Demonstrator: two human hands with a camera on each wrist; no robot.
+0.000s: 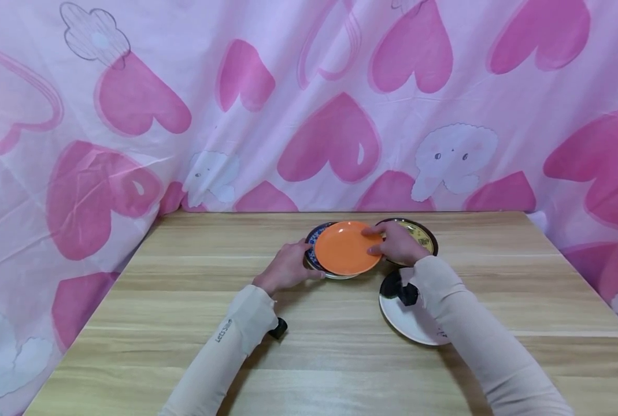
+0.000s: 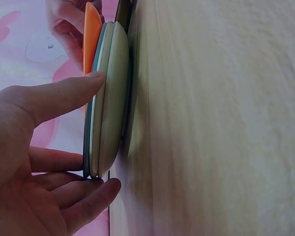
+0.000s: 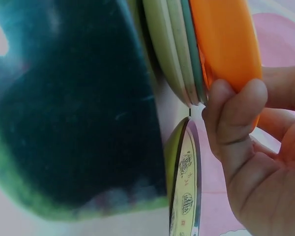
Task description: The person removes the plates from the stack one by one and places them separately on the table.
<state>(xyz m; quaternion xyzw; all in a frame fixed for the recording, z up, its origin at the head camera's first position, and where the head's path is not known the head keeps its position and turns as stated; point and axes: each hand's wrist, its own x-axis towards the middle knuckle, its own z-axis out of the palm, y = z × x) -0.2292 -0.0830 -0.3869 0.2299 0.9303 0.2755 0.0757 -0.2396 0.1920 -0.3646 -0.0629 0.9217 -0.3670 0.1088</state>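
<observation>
My right hand (image 1: 399,244) pinches the right edge of an orange plate (image 1: 344,249), thumb on one face and fingers on the other. The orange plate overlaps a stack topped by a blue-patterned plate (image 1: 312,236). In the right wrist view the orange plate (image 3: 228,39) leans away from the stack at its near edge. My left hand (image 1: 286,267) holds the stack by its left side. In the left wrist view its thumb (image 2: 71,96) touches the rims of the stacked plates (image 2: 113,103), and its fingers lie along their edge.
Right behind my right hand lies a yellow plate (image 1: 422,234) with a dark rim and printed figures. Nearer me, a white plate (image 1: 410,323) with a dark area is partly under my right forearm. The wooden table (image 1: 340,370) meets a pink heart-print cloth (image 1: 329,138) at the back.
</observation>
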